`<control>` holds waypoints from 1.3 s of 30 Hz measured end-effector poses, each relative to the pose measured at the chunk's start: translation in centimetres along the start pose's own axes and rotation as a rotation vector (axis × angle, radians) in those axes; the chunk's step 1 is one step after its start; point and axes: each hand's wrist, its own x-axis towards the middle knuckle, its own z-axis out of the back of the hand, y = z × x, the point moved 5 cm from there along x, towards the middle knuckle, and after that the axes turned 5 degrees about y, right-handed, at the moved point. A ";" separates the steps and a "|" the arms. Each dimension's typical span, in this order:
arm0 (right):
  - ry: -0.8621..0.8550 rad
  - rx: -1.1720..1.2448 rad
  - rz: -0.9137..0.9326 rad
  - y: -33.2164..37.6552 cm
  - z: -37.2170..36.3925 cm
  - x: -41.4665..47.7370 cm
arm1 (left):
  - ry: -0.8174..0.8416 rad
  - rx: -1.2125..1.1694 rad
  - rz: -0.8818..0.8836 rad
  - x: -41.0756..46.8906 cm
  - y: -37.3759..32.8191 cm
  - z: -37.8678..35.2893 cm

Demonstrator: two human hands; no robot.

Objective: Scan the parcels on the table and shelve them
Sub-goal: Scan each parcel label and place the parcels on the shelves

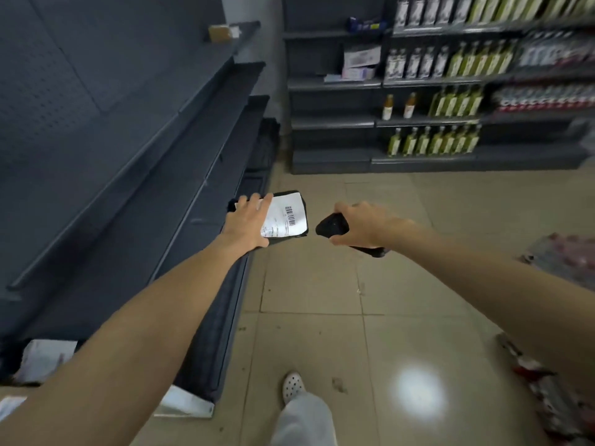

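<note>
Dim, cool indoor light. One bright round glare spot lies on the glossy floor [418,392] — a light reflected from above. The dark shelves [128,188] at left and the black scanner [331,227] lose detail. Motion blur smears the bottles [450,101] at upper right and the goods [553,259] at the right edge; the parcel [285,217] reads sharper, its barcode [290,216] legible as bars. Wide-angle distortion bends the shelf lines toward the corners.
</note>
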 end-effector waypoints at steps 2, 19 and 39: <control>-0.013 -0.001 -0.013 -0.8 2.2 5.4 | -0.001 0.011 -0.002 5.6 1.9 1.2; -0.047 0.034 -0.006 -10.3 13.8 45.4 | -0.042 0.031 -0.037 47.3 12.3 6.6; -0.186 -0.027 0.283 -15.6 38.5 95.4 | -0.187 -0.021 0.211 91.4 32.3 22.5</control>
